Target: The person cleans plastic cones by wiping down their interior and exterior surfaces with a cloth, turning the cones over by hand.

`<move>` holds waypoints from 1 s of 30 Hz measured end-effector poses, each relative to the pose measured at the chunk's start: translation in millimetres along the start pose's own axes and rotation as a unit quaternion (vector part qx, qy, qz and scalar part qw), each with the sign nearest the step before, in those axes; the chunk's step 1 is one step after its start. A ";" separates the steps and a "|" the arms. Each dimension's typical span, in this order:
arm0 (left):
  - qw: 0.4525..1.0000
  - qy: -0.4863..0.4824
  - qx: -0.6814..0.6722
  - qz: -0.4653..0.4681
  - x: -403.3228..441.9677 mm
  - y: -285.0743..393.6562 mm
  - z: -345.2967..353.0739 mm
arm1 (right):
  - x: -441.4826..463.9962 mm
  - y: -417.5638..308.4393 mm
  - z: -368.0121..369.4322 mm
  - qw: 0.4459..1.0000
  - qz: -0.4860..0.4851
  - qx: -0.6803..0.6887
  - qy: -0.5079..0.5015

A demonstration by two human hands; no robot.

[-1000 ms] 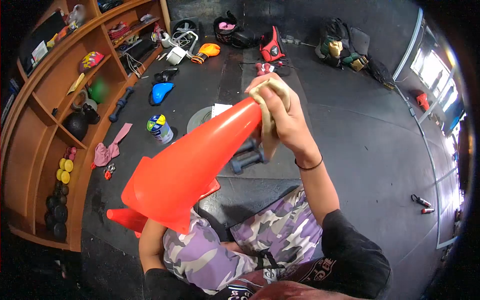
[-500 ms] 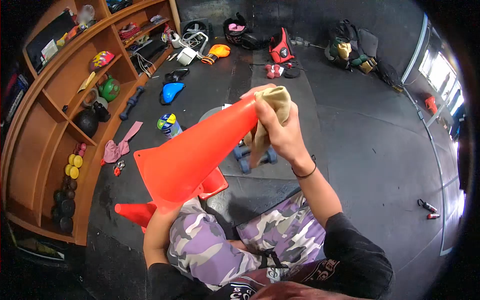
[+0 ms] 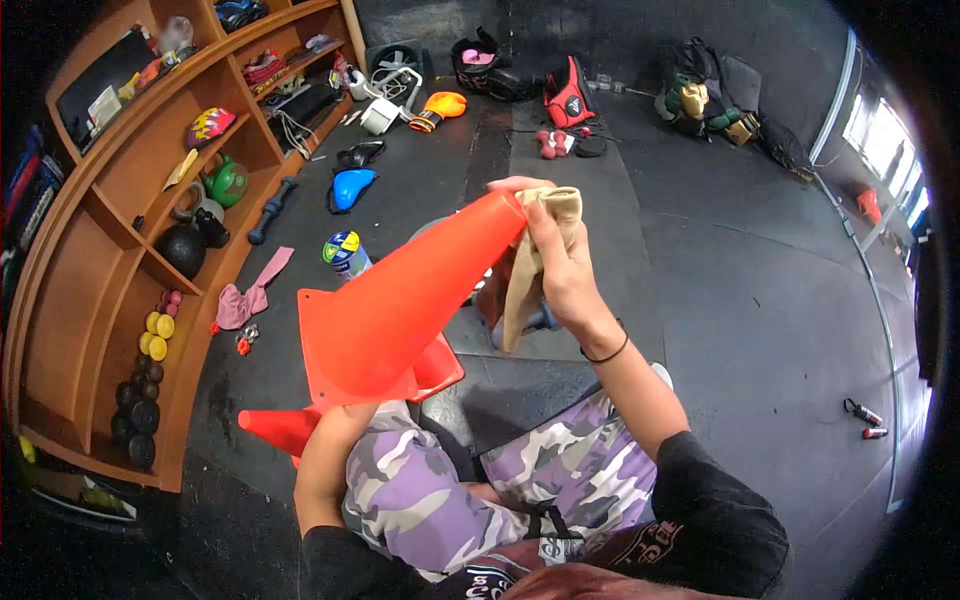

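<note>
A large orange-red cone (image 3: 400,305) is held tilted in front of me, its narrow tip to the upper right and its square base to the lower left. My right hand (image 3: 568,265) is closed on a beige cloth (image 3: 525,285), pressing it against the cone's tip with the thumb in front. The cloth hangs below the palm. My left forearm goes up behind the cone's base, and the cone hides my left hand. A second cone (image 3: 275,430) lies beside my left arm, and another red cone (image 3: 437,368) shows behind the held one.
On the floor ahead are a blue-yellow can (image 3: 346,255), a pink cloth (image 3: 245,300), a blue pad (image 3: 350,188) and an orange glove (image 3: 438,108). Wooden shelves (image 3: 110,210) with weights stand at left. Bags (image 3: 705,90) lie by the far wall.
The cone's base has shifted slightly right and up in view. The cloth now hangs longer beneath my right hand, which still grips at the tip.
</note>
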State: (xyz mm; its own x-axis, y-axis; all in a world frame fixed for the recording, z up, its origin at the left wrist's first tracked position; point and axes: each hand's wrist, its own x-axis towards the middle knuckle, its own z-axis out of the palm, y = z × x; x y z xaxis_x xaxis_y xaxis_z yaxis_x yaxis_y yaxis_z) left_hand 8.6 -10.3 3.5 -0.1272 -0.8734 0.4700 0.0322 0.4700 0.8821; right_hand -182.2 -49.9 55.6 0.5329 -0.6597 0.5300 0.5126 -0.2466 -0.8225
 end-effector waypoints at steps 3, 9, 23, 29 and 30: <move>1.000 0.008 0.023 -0.012 -12.9 6.4 1.5 | -4.6 28.8 4.4 0.999 0.018 -0.004 0.039; 0.996 0.010 0.074 -0.043 -31.6 22.7 2.9 | -24.8 34.1 14.6 0.992 0.119 0.030 -0.022; 0.994 0.038 0.017 0.096 -30.3 36.4 17.5 | 0.0 24.5 -57.1 0.862 0.180 0.412 0.234; 0.964 0.143 0.225 0.013 -26.0 32.0 32.6 | -31.5 14.9 -33.6 0.913 0.188 0.302 0.197; 0.852 0.059 0.463 0.238 -42.2 -11.3 -0.1 | -34.9 18.0 -29.7 0.932 0.193 0.249 0.178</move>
State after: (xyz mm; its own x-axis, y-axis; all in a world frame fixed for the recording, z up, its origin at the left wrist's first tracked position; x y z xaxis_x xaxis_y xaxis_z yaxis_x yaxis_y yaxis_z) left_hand 13.7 21.3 -26.3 -0.2158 -0.5372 0.8154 -0.7512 0.6249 0.2129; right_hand -211.6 -52.3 16.2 0.5301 -0.8470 0.0386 0.6256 0.3600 -0.6922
